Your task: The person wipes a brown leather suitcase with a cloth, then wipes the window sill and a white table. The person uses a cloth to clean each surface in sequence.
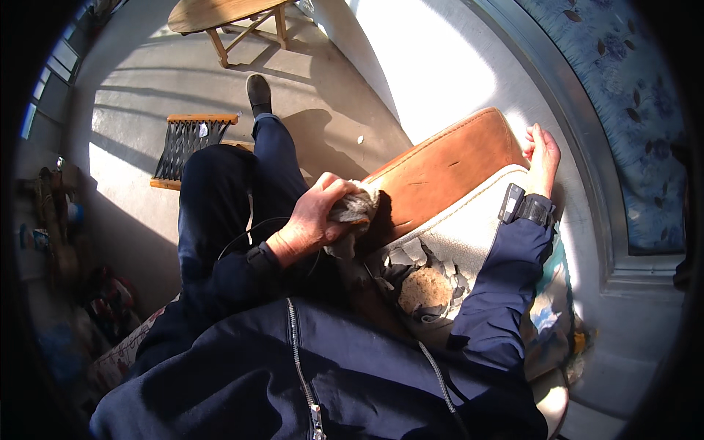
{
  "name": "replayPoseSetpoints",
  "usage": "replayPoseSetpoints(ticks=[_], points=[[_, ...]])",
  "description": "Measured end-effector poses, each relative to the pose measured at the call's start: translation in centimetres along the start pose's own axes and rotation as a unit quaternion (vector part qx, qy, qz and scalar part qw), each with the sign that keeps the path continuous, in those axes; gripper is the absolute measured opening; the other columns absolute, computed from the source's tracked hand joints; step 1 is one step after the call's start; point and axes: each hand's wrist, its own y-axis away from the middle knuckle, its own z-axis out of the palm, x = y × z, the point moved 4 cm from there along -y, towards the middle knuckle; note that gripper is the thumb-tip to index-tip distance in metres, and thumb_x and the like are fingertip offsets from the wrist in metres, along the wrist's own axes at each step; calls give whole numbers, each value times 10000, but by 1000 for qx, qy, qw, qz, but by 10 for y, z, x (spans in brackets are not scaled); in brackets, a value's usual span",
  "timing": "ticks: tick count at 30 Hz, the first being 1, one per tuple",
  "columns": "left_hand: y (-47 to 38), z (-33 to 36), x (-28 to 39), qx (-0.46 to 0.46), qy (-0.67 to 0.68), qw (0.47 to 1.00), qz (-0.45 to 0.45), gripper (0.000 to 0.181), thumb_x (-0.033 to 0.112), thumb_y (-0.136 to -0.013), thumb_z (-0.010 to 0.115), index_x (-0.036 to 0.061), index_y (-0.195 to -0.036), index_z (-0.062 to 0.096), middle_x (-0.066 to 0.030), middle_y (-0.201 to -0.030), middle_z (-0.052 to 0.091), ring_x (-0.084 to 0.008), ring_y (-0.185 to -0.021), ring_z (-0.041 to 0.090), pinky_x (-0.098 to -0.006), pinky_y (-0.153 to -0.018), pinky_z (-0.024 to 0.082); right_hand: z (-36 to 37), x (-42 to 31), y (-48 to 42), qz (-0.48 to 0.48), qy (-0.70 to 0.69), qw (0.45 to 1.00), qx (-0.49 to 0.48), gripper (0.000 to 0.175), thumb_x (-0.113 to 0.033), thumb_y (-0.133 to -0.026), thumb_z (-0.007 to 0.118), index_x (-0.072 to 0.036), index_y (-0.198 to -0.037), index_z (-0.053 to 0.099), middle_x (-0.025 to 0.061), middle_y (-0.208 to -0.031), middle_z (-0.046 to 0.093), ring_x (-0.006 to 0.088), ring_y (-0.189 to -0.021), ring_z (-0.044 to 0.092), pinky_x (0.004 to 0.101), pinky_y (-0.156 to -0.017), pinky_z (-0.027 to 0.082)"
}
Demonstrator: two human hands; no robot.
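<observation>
My left hand (316, 212) grips a crumpled grey cloth (355, 212) against the near end of a brown leather sofa armrest (451, 159). Dark creases or scuffs mark the leather. My right hand (543, 157) is at the armrest's far corner, its fingers curled and partly hidden; I cannot tell whether it holds the edge. Between my arms lies a cracked cream leather panel (467, 220) with a stitched edge. Its covering has flaked away in one spot, baring tan padding (426, 290).
A wooden table (231, 14) stands ahead on the floor. A folding stool (192, 143) with woven black straps sits left of my legs. To the right, a metal frame (594, 137) borders a blue floral curtain (632, 110). Blurred clutter (60, 231) lines the left side.
</observation>
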Motion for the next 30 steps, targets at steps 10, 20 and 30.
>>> replayPoseSetpoints(ticks=[10,20,30], points=[[-3,16,-31,37,77,996,-5,379,121,-848,841,58,-1173,657,-163,-1142,659,-386,-1078,656,-432,-947,548,2,11,-4,40,34,996,-77,293,-317,-1079,700,-39,-990,730,-56,-706,576,34,-618,505,213,-597,403],[66,37,-98,-1,489,787,-376,412,26,-990,691,54,-1371,538,-66,-1224,679,-194,-1164,661,-368,-1055,536,7,14,-5,34,54,993,-103,270,-288,-1075,695,-28,-1016,733,-37,-781,614,36,-643,517,222,-603,425],[52,34,-92,-43,518,736,-433,308,16,-1064,547,12,-1367,603,-113,-1220,742,-239,-1083,752,-402,-982,617,9,11,-6,29,77,989,-126,293,-299,-1073,692,-16,-1042,759,-19,-834,664,33,-664,543,228,-626,454]])
